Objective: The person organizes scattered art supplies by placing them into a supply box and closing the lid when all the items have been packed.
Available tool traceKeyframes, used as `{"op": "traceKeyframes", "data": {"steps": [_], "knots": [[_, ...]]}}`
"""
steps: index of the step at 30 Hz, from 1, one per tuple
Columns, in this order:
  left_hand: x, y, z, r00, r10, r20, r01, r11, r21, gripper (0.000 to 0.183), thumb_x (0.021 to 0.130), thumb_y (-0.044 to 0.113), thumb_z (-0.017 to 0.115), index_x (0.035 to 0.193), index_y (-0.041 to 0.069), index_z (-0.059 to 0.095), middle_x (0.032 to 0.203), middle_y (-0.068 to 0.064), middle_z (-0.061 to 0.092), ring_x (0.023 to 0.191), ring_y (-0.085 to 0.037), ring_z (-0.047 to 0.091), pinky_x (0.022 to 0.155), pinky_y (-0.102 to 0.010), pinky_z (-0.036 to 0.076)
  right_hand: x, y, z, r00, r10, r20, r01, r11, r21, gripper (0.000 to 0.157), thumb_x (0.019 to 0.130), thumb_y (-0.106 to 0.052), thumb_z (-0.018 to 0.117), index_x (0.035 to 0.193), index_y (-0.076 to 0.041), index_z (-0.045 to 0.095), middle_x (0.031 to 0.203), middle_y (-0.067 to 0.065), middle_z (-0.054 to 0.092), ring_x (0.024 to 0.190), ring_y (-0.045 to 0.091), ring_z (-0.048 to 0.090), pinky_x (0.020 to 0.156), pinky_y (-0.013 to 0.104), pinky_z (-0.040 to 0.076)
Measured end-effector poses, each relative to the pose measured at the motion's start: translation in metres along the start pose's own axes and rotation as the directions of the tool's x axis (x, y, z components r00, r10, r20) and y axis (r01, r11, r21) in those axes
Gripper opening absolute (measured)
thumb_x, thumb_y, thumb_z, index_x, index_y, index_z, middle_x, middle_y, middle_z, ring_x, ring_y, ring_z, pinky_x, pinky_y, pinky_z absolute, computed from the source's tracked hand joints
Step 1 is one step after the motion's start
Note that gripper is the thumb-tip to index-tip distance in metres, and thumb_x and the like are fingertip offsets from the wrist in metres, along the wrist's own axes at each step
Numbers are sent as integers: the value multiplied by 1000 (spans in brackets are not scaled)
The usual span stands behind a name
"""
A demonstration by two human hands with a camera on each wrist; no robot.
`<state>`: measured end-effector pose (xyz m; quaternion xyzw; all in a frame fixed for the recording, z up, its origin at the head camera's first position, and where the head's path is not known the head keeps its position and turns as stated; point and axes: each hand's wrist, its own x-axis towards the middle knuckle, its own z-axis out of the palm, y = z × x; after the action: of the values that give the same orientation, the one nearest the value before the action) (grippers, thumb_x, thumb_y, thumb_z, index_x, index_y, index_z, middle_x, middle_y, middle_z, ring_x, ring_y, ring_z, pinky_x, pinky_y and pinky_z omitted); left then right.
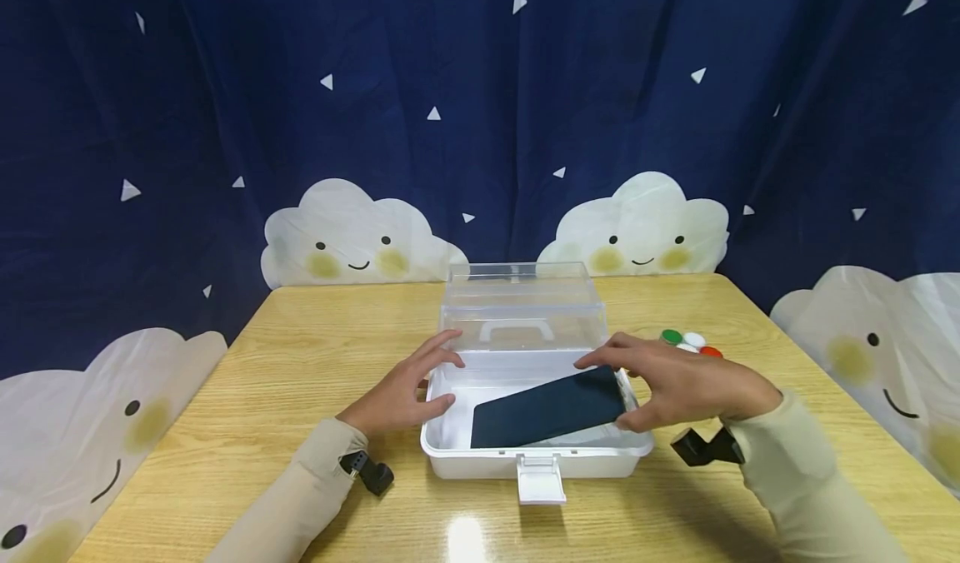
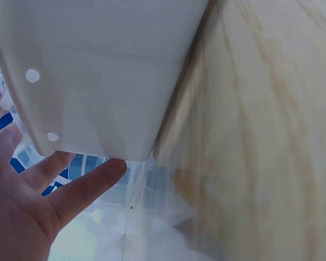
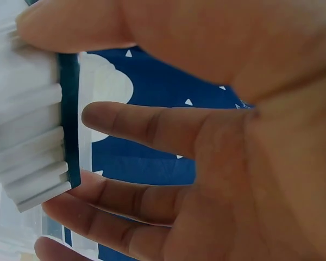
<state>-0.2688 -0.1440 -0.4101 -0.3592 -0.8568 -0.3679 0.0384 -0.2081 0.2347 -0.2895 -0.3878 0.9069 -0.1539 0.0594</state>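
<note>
On the table stands a white box, its clear lid swung up at the back. A dark flat slab lies slanted in it, with its right end higher. My right hand holds that right end, thumb near the front edge and fingers at the back. In the right wrist view the slab's dark edge borders a white ridged side. My left hand is at the box's left wall, fingers spread over the rim; in the left wrist view its fingers lie by the box's side.
Several small pots with green, white and red caps stand right of the box, partly behind my right hand. The box's front latch hangs open. A blue curtain with clouds borders the wooden table.
</note>
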Motion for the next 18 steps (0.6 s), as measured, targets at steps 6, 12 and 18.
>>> {"op": "traceKeyframes", "data": {"steps": [6, 12, 18], "knots": [[0, 0, 0, 1000, -2, 4, 2, 1000, -11, 39, 87, 26, 67, 123, 32, 51, 158, 17, 16, 139, -19, 30, 90, -38, 52, 5, -2, 4, 998, 52, 34, -52, 999, 1, 64, 74, -23, 76, 134, -24, 53, 125, -5, 52, 106, 14, 51, 87, 38, 49], [0, 1, 0, 1000, 1, 2, -1, 1000, -9, 39, 87, 27, 67, 123, 32, 51, 158, 17, 16, 140, -19, 30, 89, -38, 52, 7, -4, 6, 991, 115, 69, -115, 993, -6, 66, 74, -24, 77, 135, -22, 52, 128, -3, 50, 110, 18, 49, 87, 42, 48], [0, -1, 0, 1000, 9, -1, -9, 1000, -11, 40, 87, 26, 67, 123, 33, 51, 158, 16, 17, 139, -19, 31, 89, -38, 52, 8, -3, 7, 991, 114, 73, -114, 993, -1, 67, 73, -23, 77, 134, -21, 53, 124, -3, 51, 105, 17, 51, 85, 39, 48]]}}
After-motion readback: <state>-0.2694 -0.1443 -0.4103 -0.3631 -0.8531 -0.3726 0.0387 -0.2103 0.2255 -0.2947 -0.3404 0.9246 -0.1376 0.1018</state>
